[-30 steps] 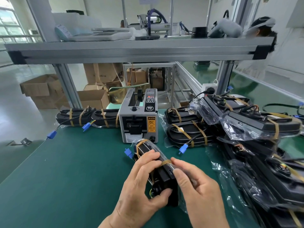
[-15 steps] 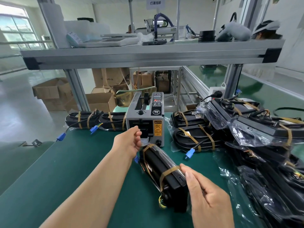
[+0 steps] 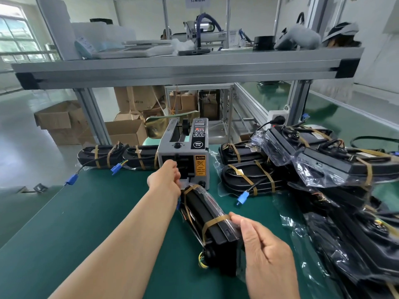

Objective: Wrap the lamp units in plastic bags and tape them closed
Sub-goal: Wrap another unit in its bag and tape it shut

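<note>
Two bagged lamps [image 3: 116, 156] far left, glossy black, banded in tan tape [image 3: 96, 156]. Shows smooth green mat [image 3: 64, 223] open toward the near-left edge. Holds left hand [image 3: 166, 180] at mouth of boxy grey dispenser [image 3: 185, 152], fingers bunched; cannot tell if pinching anything. Grips with right hand [image 3: 265, 251] near end of slanted lamp [image 3: 200, 214], mid-mat, in crinkly clear bag [image 3: 216, 203]. Crowds right edge with bagged pile [image 3: 323, 169].
</note>
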Tool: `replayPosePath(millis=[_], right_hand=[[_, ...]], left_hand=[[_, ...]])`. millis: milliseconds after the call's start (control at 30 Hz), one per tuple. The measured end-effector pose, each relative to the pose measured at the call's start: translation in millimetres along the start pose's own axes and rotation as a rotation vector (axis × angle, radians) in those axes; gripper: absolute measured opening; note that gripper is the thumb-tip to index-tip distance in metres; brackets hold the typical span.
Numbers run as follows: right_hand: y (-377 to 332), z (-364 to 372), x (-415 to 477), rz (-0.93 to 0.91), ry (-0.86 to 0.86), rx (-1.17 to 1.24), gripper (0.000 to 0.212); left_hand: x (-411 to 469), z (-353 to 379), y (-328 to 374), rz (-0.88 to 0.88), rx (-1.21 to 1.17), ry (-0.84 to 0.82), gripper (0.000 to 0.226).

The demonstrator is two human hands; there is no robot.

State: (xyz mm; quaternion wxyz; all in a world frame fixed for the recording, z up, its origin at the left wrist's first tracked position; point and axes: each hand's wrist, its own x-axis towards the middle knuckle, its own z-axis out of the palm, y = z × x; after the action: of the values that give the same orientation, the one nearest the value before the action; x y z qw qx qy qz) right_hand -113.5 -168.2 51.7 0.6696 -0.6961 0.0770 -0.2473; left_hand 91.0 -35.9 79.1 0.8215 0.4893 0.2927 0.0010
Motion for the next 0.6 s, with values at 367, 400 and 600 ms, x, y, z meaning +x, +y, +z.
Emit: replayPosePath(millis=[367,400,600], right_hand=[[-4,0,2,0.146,-0.048,0.048,0.022],[-3,0,1,0.143,-0.050,0.041,0.024],[-5,0,2,0.154,-0.048,0.046,0.031]], left_hand=[[-134,-66,-3,0.325,0.797,-0.725,0.025],[-139,-68,-6,0.336,0.830,-0.721,0.024],[-145,-68,-18,0.346,0.886,-0.694,0.018]])
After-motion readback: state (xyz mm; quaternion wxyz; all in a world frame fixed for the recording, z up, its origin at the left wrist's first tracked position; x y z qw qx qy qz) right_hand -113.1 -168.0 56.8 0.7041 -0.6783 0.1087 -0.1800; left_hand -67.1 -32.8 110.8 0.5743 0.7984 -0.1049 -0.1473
